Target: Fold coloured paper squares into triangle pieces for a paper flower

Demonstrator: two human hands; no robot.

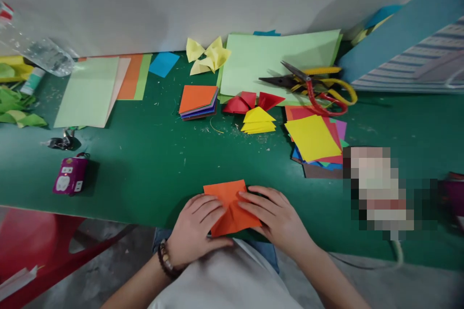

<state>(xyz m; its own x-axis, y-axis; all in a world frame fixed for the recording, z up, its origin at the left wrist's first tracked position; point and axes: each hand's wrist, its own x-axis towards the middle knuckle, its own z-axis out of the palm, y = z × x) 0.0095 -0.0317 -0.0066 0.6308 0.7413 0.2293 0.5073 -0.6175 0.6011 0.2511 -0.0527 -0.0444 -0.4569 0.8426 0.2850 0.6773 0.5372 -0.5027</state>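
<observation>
Holding the orange paper (pixel 232 212) in place between left hand (pixel 198 222) and right hand (pixel 277 217), by the near edge of the green table (pixel 145 164). Curving the left fingers close together over the paper's left part, resting the left thumb just beside its near edge; laying the right fingers, slightly parted, over its right part. Not being able to tell whether gripping or merely pressing, with the right thumb mostly hidden. Apparently shaping along the creases near the middle. Ideally bracing with one hand while running a fingertip of the other firmly along each crease, matching edges first. Ideally avoiding any twisting, for fear of stray wrinkles. Leaving the yellow folded pieces (pixel 258 120) beyond the right fingertips, well apart from both hands.
</observation>
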